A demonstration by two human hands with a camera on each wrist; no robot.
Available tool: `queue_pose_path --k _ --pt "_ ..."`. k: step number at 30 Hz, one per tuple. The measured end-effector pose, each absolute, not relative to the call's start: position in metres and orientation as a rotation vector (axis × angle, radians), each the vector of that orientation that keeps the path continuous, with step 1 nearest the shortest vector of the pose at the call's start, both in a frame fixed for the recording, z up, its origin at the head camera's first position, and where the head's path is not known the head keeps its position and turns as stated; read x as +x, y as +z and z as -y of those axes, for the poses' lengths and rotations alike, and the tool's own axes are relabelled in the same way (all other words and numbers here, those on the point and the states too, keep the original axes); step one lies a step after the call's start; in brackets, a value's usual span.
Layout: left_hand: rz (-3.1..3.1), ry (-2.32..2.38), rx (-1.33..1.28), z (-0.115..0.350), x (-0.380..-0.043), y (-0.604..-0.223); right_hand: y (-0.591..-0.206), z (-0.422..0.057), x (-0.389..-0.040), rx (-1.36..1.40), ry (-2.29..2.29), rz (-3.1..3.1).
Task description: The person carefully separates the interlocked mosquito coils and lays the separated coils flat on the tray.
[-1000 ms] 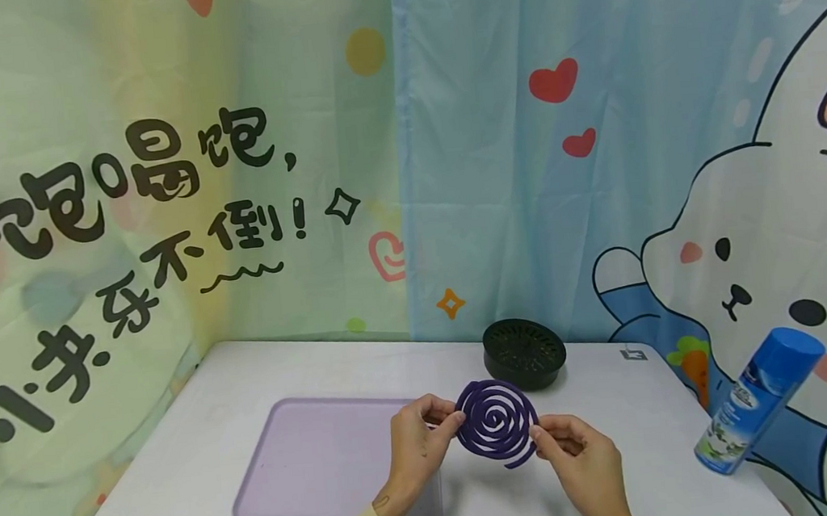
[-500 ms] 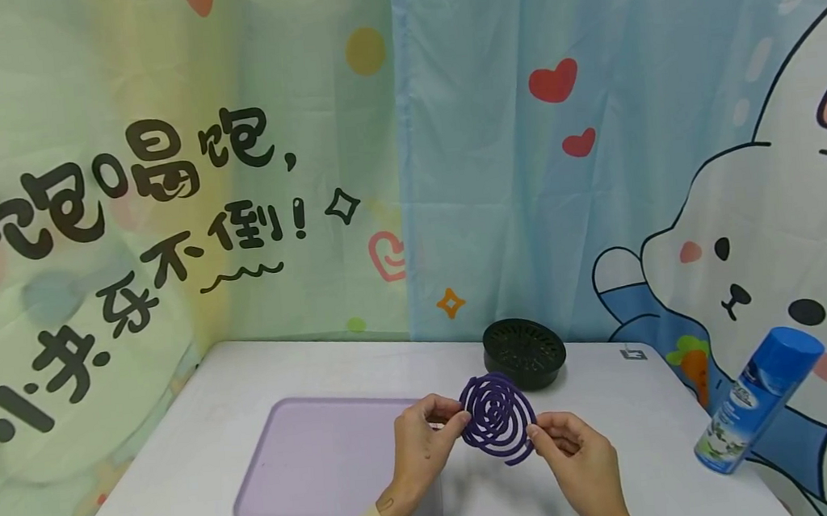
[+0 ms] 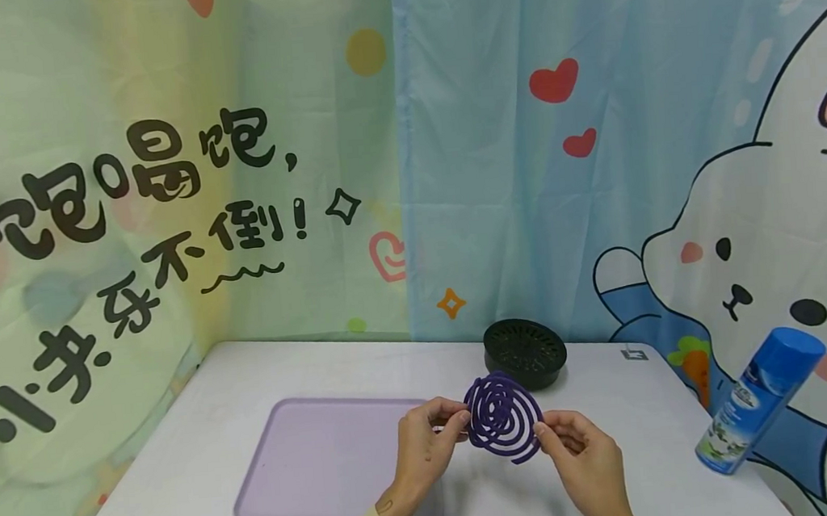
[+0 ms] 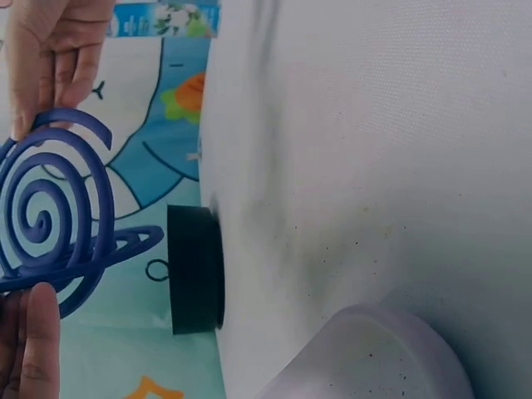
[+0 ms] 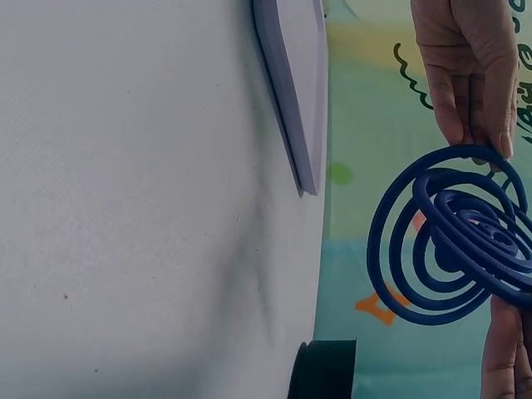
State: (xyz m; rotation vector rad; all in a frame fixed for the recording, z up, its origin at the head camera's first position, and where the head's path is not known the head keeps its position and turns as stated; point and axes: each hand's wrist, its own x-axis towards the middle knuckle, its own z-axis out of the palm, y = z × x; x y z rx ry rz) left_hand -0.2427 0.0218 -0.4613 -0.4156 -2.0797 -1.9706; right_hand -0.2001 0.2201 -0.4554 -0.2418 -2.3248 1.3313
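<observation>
A dark purple pair of nested mosquito coils [image 3: 497, 415] is held up above the table, between both hands. My left hand [image 3: 427, 445] pinches its left edge with thumb and fingers. At the opposite edge my right hand [image 3: 585, 457] pinches the rim. In the left wrist view the coils [image 4: 105, 199] lie at an angle to each other, one spiral tilted across the other. The right wrist view also has their rings [image 5: 376, 229] crossing and spread apart. Which hand grips which spiral is not fully clear.
Behind the coils stands a round black tin-like holder [image 3: 526, 366] with a patterned top. A shallow lilac tray [image 3: 313, 460] lies left on the white table [image 3: 659, 409]. A blue spray can [image 3: 760, 401] stands at the right. Printed curtains hang behind.
The spirals have gone from lying nearly flat together to being tilted against each other. Both hands keep their pinch; the left has shifted slightly right.
</observation>
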Motion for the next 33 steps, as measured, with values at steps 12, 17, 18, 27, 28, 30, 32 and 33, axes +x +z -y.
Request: queue_pose_path --k 12,17,18,27,28,30,32,33 --pt "2.102 -2.038 -0.496 -0.018 -0.243 -0.464 -0.457 -0.224 -0.199 -0.238 1.351 2.328" --pt "2.125 -2.12 -0.532 -0.017 -0.244 -0.465 -0.457 -0.227 -0.2 -0.27 1.344 2.344" --pt "2.134 -2.123 -0.534 -0.017 -0.244 -0.465 -0.458 -0.227 -0.2 -0.27 1.343 2.345" --pt "2.22 -2.076 -0.545 -0.011 -0.245 -0.463 -0.459 -0.234 -0.198 -0.249 1.325 2.366" --pt "2.231 -2.064 -0.549 -0.011 -0.246 -0.463 -0.459 -0.234 -0.198 -0.256 1.324 2.373" --pt "2.251 -2.04 -0.561 -0.009 -0.246 -0.463 -0.459 -0.236 -0.198 -0.251 1.321 2.384" --pt "2.267 -2.02 -0.567 -0.008 -0.247 -0.463 -0.46 -0.237 -0.198 -0.245 1.323 2.395" --pt "2.274 -2.01 -0.57 -0.007 -0.247 -0.463 -0.46 -0.238 -0.198 -0.242 1.328 2.399"
